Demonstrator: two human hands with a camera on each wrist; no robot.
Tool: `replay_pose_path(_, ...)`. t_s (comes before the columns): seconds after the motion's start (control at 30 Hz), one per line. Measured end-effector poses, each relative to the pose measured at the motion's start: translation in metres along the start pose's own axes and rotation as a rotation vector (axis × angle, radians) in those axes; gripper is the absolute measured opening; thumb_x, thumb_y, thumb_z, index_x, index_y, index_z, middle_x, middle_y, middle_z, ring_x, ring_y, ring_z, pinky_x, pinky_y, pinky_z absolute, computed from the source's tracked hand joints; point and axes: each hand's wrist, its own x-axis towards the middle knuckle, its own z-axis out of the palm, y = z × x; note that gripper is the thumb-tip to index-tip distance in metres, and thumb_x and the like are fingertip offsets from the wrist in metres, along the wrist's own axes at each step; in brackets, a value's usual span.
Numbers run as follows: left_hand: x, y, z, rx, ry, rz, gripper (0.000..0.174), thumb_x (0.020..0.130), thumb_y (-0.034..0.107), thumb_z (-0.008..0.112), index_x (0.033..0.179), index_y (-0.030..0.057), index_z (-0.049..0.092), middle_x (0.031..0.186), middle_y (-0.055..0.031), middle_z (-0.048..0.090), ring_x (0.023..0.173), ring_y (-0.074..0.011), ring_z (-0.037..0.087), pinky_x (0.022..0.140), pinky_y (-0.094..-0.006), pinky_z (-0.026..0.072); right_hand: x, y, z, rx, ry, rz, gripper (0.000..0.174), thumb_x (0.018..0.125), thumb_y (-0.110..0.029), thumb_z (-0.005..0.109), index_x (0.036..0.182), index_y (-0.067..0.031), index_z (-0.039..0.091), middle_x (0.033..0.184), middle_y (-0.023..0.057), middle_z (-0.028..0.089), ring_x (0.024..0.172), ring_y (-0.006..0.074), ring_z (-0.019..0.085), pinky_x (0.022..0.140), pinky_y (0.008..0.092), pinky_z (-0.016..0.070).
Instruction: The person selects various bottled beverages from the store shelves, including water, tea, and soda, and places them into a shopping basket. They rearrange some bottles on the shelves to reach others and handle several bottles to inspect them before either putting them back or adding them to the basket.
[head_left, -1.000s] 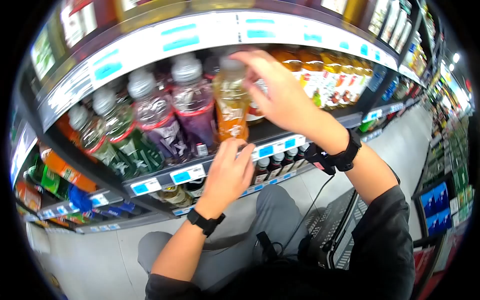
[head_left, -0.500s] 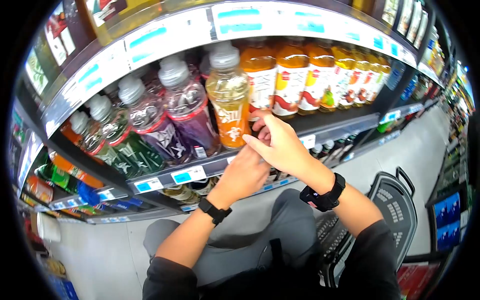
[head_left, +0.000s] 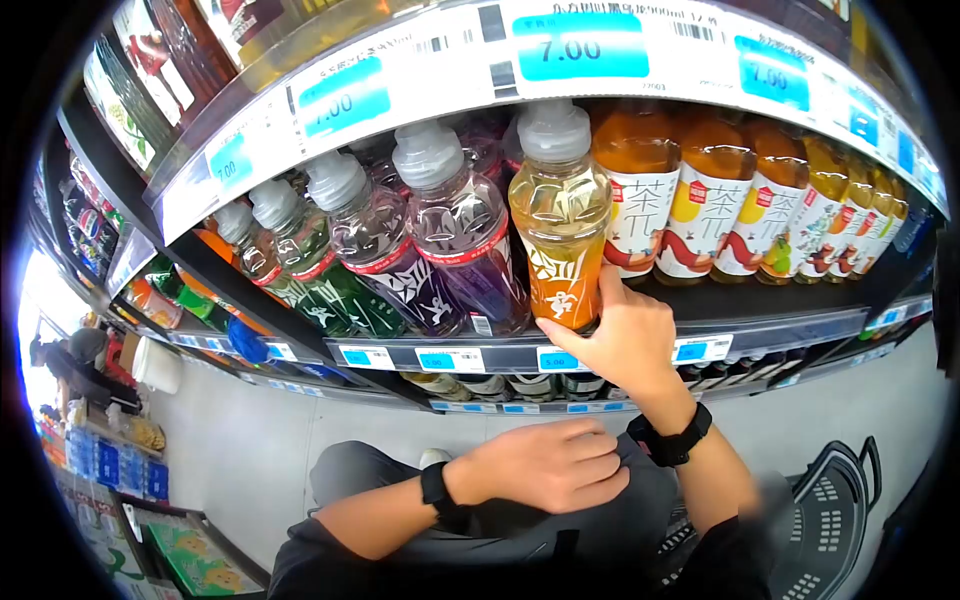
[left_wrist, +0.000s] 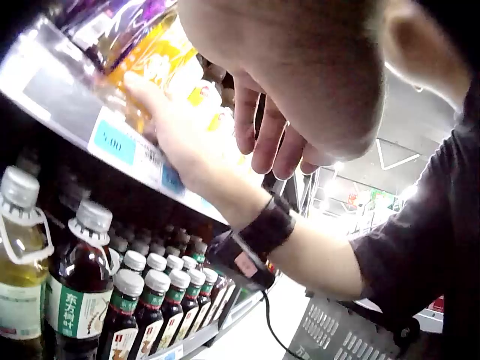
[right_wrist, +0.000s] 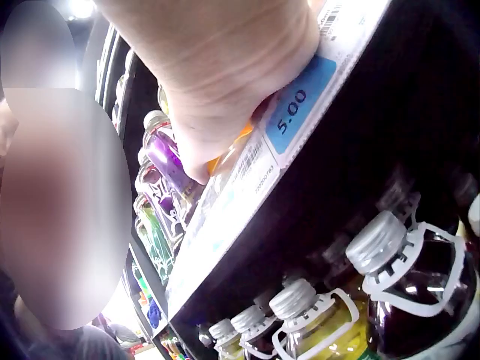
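A bottle of orange drink (head_left: 562, 225) with a clear cap stands at the front of the shelf (head_left: 640, 340), between purple drink bottles (head_left: 462, 225) and tea bottles (head_left: 640, 215) with white labels. My right hand (head_left: 632, 335) holds it low down, thumb across the front of its base and fingers at its right side. In the left wrist view the same hand (left_wrist: 180, 139) reaches up to the orange bottle. My left hand (head_left: 550, 465) hangs over my lap with fingers loosely bent and nothing in them; its fingers (left_wrist: 270, 139) droop in the left wrist view.
Above the bottles runs an upper shelf edge with price tags (head_left: 580, 48). Green drink bottles (head_left: 345, 290) stand farther left. On the lower shelf are dark bottles with handled caps (left_wrist: 82, 277). A grey shopping basket (head_left: 825, 525) sits on the floor at the right.
My right hand has come down from the orange bottle's top to its base. The left hand has drawn back from the shelf to my lap. The head view has moved closer to the shelf.
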Motion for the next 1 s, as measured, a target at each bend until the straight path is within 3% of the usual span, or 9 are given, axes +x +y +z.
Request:
replay_pose_path(0.17,-0.01,0.023,-0.046,0.008,0.01,-0.145,0.023,0.074,0.01,0.063,0.094,-0.0005,0.065,0.08,-0.0074,0.057,0.077,-0.0216,0.058,0.076,-0.0326,0.0533,-0.004,0.004,0.006,0.071,0.116,-0.03,0.063,0.069,-0.047,0.079,0.11,-0.0025,0.059,0.069,0.0126,0.066,0.062,0.0306,0.065,0.058,0.038,0.0511)
replay_pose_path(0.33,-0.051,0.051,-0.066,-0.011,-0.198,-0.337,0.02,0.077,0.009,0.062,0.094,-0.0001,0.065,0.078,-0.0065,0.056,0.075,-0.0213,0.058,0.08,-0.0329,0.052,-0.006,0.002,0.012,0.088,0.117,-0.026,0.067,0.068,-0.044,0.079,0.116,-0.0017,0.058,0.073,0.0127,0.066,0.063,0.0325,0.065,0.058,0.0382,0.0513)
replay_pose_path(0.53,-0.099,0.048,-0.056,-0.007,-0.129,-0.379,0.019,0.079,0.01,0.061,0.095,-0.0002,0.063,0.077,-0.0058,0.053,0.076,-0.0207,0.056,0.079,-0.0317,0.0496,-0.011,0.007,0.023,-0.004,0.1,-0.003,0.073,0.066,-0.038,0.08,0.121,0.0023,0.054,0.074,0.0135,0.064,0.066,0.0354,0.063,0.061,0.0412,0.0491)
replay_pose_path(0.7,-0.143,0.048,-0.034,-0.09,-0.139,-0.349,0.024,0.079,0.014,0.06,0.097,-0.001,0.06,0.079,-0.0065,0.052,0.077,-0.0218,0.055,0.077,-0.0329,0.0475,-0.016,0.009,0.028,-0.084,0.143,0.004,0.055,0.066,-0.037,0.078,0.104,-0.0029,0.058,0.074,0.0139,0.062,0.067,0.0363,0.061,0.06,0.0428,0.0465)
replay_pose_path(0.77,-0.161,0.055,-0.029,-0.115,-0.134,-0.329,0.024,0.079,0.015,0.059,0.097,-0.001,0.06,0.078,-0.0067,0.052,0.076,-0.0225,0.054,0.076,-0.0338,0.0468,-0.017,0.012,0.033,-0.035,0.208,0.013,0.053,0.068,-0.034,0.077,0.105,-0.0017,0.059,0.075,0.0149,0.062,0.066,0.0349,0.061,0.059,0.0419,0.0456)
replay_pose_path(1.0,-0.217,0.097,-0.017,-0.436,0.062,-0.4,0.023,0.084,0.019,0.054,0.097,0.0007,0.058,0.08,-0.0076,0.049,0.079,-0.0233,0.053,0.077,-0.0356,0.0453,-0.024,0.042,0.037,-0.047,0.193,-0.02,0.034,0.086,-0.026,0.061,0.103,0.0043,0.059,0.078,0.0165,0.061,0.066,0.0299,0.058,0.063,0.0379,0.0447)
